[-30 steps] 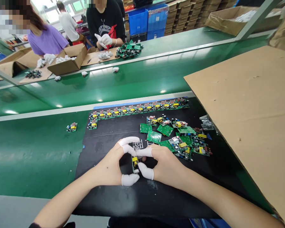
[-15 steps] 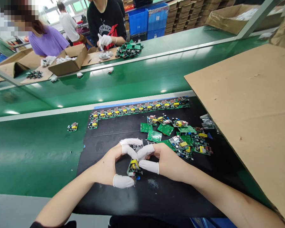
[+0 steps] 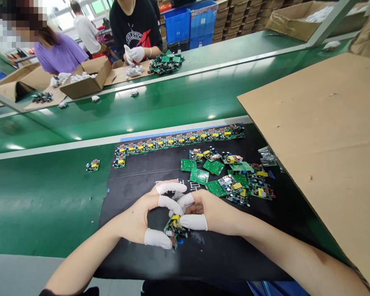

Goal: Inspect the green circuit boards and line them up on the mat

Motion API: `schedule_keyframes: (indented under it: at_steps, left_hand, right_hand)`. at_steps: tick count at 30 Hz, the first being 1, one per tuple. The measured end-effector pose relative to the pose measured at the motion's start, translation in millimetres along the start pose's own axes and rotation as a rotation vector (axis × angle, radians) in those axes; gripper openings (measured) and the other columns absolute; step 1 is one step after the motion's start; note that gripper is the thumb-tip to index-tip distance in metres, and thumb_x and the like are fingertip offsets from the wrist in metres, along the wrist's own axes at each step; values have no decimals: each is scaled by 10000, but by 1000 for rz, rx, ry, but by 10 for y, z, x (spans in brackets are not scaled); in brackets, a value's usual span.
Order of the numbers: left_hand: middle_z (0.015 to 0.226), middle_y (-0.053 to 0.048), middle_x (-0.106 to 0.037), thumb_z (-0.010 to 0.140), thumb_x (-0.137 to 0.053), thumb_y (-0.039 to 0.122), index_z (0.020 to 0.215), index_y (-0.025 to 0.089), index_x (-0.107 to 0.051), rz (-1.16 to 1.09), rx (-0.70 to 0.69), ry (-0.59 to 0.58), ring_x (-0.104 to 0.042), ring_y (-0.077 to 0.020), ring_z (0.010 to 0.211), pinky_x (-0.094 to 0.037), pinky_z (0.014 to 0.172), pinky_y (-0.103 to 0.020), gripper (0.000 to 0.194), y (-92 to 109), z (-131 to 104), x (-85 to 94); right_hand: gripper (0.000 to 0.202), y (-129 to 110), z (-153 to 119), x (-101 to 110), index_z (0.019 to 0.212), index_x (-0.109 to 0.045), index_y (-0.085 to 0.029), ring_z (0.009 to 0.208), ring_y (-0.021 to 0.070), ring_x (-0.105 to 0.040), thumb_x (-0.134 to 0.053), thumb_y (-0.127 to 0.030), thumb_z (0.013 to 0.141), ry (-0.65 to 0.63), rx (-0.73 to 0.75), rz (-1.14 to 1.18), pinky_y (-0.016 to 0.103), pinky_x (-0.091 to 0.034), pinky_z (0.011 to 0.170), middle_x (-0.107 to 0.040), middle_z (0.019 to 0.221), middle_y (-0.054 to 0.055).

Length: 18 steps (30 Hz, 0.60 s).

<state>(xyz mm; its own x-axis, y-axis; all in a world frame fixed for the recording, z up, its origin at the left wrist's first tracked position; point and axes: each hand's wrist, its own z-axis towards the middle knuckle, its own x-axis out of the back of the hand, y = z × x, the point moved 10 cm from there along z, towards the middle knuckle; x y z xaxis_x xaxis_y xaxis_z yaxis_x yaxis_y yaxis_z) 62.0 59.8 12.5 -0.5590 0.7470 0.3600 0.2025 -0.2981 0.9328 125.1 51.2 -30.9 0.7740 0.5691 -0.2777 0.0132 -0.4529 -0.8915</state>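
Between my hands, above a black mat (image 3: 135, 259), is a small green circuit board (image 3: 174, 231) with a yellow transformer, tilted toward me. My left hand (image 3: 148, 213), in white finger cots, is closed on it, thumb at the near edge and fingers at the far edge. From the right, my right hand (image 3: 203, 211) pinches the board's far right part with white-capped thumb and fingers. Its fingertips are partly hidden. Loose circuit boards (image 3: 215, 167) lie in a heap beyond my right hand, some face down. A row of circuit boards (image 3: 171, 141) lines the mat's far edge.
One circuit board (image 3: 93, 165) lies on the green surface at left. A large cardboard sheet (image 3: 314, 135) juts in from the right. Beyond a metal rail, a green belt (image 3: 185, 98) carries small white-topped pieces. Co-workers sit across it near an open carton (image 3: 88, 84).
My hands and the board have shifted slightly toward me, and the board is tilted a little more. Pieces on the belt have moved left. Across the belt, a co-worker's gloved hands have changed position.
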Motion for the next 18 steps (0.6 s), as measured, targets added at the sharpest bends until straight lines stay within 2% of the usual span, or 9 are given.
schedule_keyframes:
  at_steps: [3,6,12,18]
  left_hand:
    - [1360,-127,-430,705,-723,467,989,225,-625,16,-25,-6,-324,-357,1328,-280,1084,-571,386,9,-3,-14]
    - [1364,-117,-432,710,-727,450,998,237,-622,16,-52,-24,-337,-345,1326,-259,1096,-570,373,32,-3,-35]
    - [1344,-108,-462,612,-817,390,966,243,-642,41,-41,-58,-348,-355,1321,-259,1097,-577,421,32,7,-53]
    - [1349,-100,-464,645,-793,417,949,241,-646,37,-15,-49,-345,-348,1324,-276,1095,-565,381,9,11,-41]
  right_hand:
    - [210,28,-14,-49,701,-679,-152,702,138,-599,-758,-312,589,-50,-21,42,258,-483,705,-652,709,-10]
    - [138,40,-26,-87,694,-675,-149,708,138,-599,-695,-269,628,-84,-18,22,254,-482,693,-661,737,0]
    - [126,82,-36,-129,717,-663,-145,692,139,-607,-664,-251,648,-103,-39,1,258,-482,692,-665,745,0]
    - [147,113,-34,-134,739,-649,-144,721,146,-613,-657,-254,643,-92,-47,24,266,-480,722,-650,743,-3]
